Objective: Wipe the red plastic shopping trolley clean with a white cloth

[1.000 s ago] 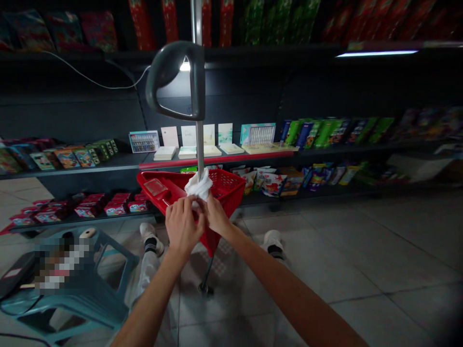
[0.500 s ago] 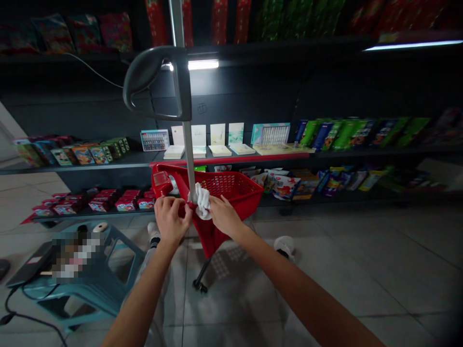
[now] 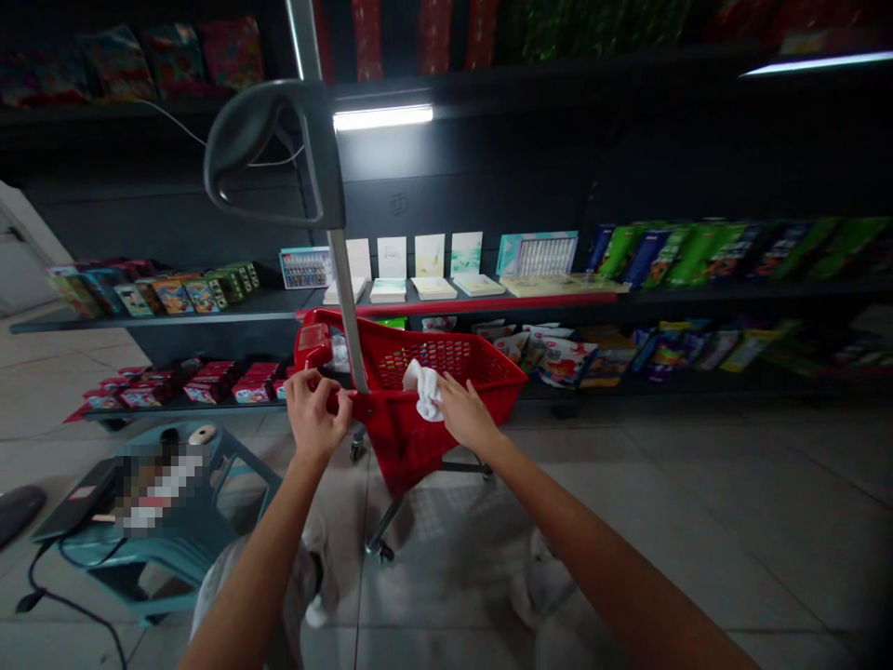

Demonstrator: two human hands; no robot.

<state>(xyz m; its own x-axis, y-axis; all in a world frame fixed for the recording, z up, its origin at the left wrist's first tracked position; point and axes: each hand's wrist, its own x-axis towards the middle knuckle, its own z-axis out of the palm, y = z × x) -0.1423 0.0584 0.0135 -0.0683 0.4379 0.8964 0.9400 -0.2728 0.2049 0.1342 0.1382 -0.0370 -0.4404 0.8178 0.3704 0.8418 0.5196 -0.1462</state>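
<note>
White cloth (image 3: 422, 391) on the rim of a red plastic shopping trolley (image 3: 403, 447)

The cloth looks thin, soft and light. It slumps over the near rim in loose folds, so it would give under a flat press, and a pinch on a raised fold looks the surest hold. It lies just right of the trolley's metal pole (image 3: 339, 307), clear of it, and partly hangs into the basket. The trolley reads as stiff, hollow and light. It stands on small casters (image 3: 380, 551), so it could roll if pushed, and the dark grey handle (image 3: 241, 130) at the pole's top offers the firmest grip.

The right hand (image 3: 467, 414) lies with its fingers (image 3: 446, 386) loosely apart, their tips at the cloth's edge, not closing on it. The left hand (image 3: 313, 414) has its fingers (image 3: 327, 395) curled narrow at the rim beside the pole; whether they grip it, I cannot tell.

Half a second ago the cloth was bunched against the pole. It has since slid rightward along the rim, and the hands stand further apart, the pole between them.
</note>
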